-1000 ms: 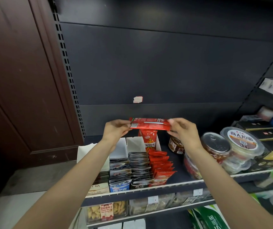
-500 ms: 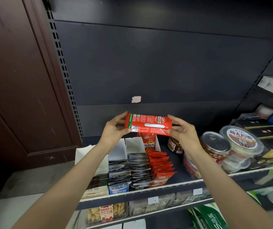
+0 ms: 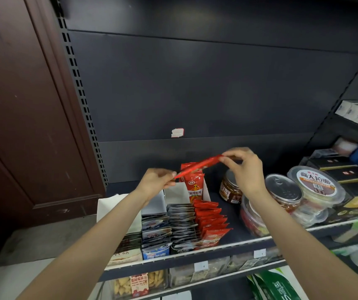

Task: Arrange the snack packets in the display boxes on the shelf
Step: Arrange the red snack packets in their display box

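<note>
left hand (image 3: 155, 180): pinching the low left end of the red packet (image 3: 197, 166) between thumb and fingertips, above the back of the white boxes.
right hand (image 3: 246, 169): pinching the raised right end of the same packet, fingers curled over it.
red packet: in the air, seen edge-on, tilted up to the right, over the rear of the red box (image 3: 195, 187); touching no box as far as I can see.
done: four display boxes sit side by side at the left end of the shelf (image 3: 227, 245). Red row (image 3: 211, 224), grey row (image 3: 182, 224) and blue-white row (image 3: 155, 232) look filled front to back, packets overlapped and fairly even. Leftmost box (image 3: 119, 213) holds packets at its front; its back part is hidden by the left forearm.
left: my read, this packet goes into the back of the red row, behind the upright red pouch (image 3: 195, 185). Can't tell whether more loose packets are waiting out of view.
slot: back of the red row looks tight, the upright pouch fills most of it.
in the way: brown jar (image 3: 230, 189) just right of the red box, close under the right wrist; risk of a knock on the way down.
around: clear tub with metal lid (image 3: 283, 191) and noodle bowl (image 3: 315, 182) further right along the shelf, black boxes (image 3: 347, 172) behind them. Lower shelf shows biscuit packs (image 3: 139, 282).
back wall: bare dark panel, one small torn sticker (image 3: 177, 132).
</note>
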`<action>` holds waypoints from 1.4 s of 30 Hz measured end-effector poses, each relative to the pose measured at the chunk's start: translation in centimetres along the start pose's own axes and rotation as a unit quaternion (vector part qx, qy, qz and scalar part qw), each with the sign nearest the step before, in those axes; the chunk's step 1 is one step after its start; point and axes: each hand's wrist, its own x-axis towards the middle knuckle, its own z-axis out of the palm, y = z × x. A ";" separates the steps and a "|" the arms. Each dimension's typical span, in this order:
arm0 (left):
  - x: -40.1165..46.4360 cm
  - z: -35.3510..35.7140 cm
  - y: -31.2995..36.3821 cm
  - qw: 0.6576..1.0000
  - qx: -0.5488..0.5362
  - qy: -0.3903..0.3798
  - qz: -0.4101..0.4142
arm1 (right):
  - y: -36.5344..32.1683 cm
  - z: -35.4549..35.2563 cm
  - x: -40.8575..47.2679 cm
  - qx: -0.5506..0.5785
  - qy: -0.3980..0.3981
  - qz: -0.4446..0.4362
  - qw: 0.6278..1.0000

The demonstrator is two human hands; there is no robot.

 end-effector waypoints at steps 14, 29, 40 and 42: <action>0.6 -0.3 -3.8 0.871 0.482 -0.079 0.056 | 1.8 0.5 0.2 -0.167 -0.080 -0.056 0.981; 0.7 -0.2 -3.6 0.868 0.487 -0.085 0.040 | 1.4 2.5 1.9 -0.207 -0.189 -0.075 0.957; 0.6 -0.2 -3.5 0.867 0.489 -0.088 0.037 | 2.2 4.2 2.4 -0.204 -0.242 -0.058 0.947; 0.7 -0.2 -3.5 0.868 0.487 -0.090 0.036 | 3.2 5.0 2.1 -0.214 -0.268 -0.028 0.939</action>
